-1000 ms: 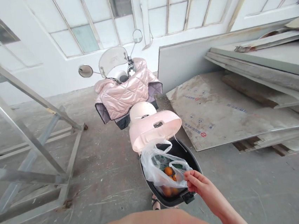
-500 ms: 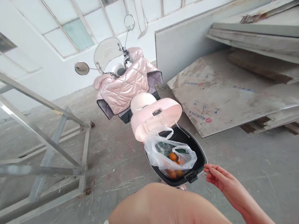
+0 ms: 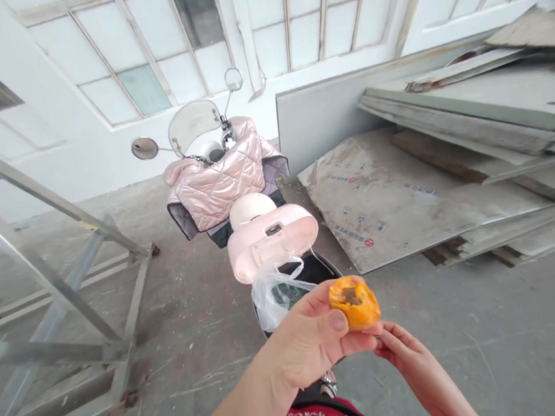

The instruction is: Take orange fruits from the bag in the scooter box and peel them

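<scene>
Above scooter box (image 3: 335, 269): left hand (image 3: 314, 342) pinches orange fruit (image 3: 354, 302).

We held a soft, matt orange fruit (image 3: 354, 302), its torn face rough. The bag (image 3: 276, 291) behind it was thin, clear, crinkled plastic. The scooter's lid (image 3: 271, 240) was glossy pink plastic; its quilted cover (image 3: 221, 182) was shiny cloth. The left frame (image 3: 53, 282) was dull metal, and the floor (image 3: 491, 338) was rough concrete.

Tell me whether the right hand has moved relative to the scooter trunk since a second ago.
Yes. The right hand was pinching the plastic bag inside the trunk; now it is nearer the camera, beside the left hand and its orange fruit.
</scene>
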Motion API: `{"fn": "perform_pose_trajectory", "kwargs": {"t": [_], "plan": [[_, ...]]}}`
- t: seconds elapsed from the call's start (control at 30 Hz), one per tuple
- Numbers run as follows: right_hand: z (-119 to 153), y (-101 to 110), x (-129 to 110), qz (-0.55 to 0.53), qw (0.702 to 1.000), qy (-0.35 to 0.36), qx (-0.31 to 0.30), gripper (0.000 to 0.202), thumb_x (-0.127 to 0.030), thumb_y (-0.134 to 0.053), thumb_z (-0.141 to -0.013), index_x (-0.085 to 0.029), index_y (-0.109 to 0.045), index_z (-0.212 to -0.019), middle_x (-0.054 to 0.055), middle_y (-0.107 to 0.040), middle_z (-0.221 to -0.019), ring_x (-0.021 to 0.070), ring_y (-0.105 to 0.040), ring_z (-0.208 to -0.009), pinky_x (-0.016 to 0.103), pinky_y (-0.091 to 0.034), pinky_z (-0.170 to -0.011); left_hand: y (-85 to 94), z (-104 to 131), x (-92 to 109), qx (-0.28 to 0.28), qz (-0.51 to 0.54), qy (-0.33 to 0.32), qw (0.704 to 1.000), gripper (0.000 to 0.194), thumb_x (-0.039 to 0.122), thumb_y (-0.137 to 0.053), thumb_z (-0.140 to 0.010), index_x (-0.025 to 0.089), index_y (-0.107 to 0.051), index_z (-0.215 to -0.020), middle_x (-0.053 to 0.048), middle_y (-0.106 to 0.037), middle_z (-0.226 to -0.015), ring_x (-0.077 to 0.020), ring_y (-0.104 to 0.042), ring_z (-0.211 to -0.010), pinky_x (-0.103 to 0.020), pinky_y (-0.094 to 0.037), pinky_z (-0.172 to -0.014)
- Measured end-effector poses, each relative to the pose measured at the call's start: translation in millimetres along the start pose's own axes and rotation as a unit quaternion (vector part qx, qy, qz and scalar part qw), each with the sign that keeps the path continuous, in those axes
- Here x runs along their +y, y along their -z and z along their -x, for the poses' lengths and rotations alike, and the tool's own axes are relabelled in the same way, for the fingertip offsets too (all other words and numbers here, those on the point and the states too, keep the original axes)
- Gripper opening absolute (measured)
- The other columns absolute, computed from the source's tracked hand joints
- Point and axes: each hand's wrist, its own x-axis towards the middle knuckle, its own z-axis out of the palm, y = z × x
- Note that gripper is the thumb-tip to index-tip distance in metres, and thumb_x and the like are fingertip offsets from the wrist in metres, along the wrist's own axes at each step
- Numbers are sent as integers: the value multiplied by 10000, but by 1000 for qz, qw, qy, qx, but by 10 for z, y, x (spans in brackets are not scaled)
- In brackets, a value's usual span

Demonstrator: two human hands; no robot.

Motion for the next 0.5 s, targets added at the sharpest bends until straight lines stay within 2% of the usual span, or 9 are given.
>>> {"fn": "perform_pose_trajectory", "kwargs": {"t": [0.07,0.2,0.27,0.37,0.5], "plan": [[43,45,-156,-15,999,-6,-29,430,-472,-699,-615,-174,-619,-914,11,-615,-815,121,-527,-687,231,-464,-674,-52,-110,-65,67,-27,-11,997,426,229,-750,-639,174,-596,-1033,-45,-651,-869,-120,-640,-765,-178,-501,-678],[212,97,-532,-56,996,28,-71,390,-442,-691,-658,-188,-591,-937,-21,-558,-723,84,-461,-629,189,-414,-612,-166,-254,-254,122,-133,-51,982,455,227,-770,-611,176,-589,-1025,-29,-632,-875,-100,-599,-745,-156,-459,-621],[318,109,-718,-83,990,51,-103,363,-430,-686,-672,-188,-591,-925,-25,-541,-705,72,-440,-597,183,-395,-587,-212,-331,-361,138,-185,-72,970,457,195,-763,-616,180,-576,-1033,-21,-629,-906,-97,-583,-778,-164,-450,-654],[431,143,-918,-102,981,87,-138,355,-413,-691,-674,-183,-595,-928,-20,-533,-715,69,-434,-586,192,-390,-581,-268,-457,-514,147,-238,-87,956,455,184,-737,-646,182,-539,-1056,-29,-623,-979,-116,-579,-863,-218,-449,-786],[461,244,-990,-96,979,131,-122,365,-379,-687,-687,-187,-583,-979,11,-566,-818,88,-462,-630,210,-403,-592,-345,-585,-680,149,-292,-85,941,466,216,-683,-700,158,-478,-1115,-75,-583,-1088,-157,-565,-957,-273,-438,-862]]}}
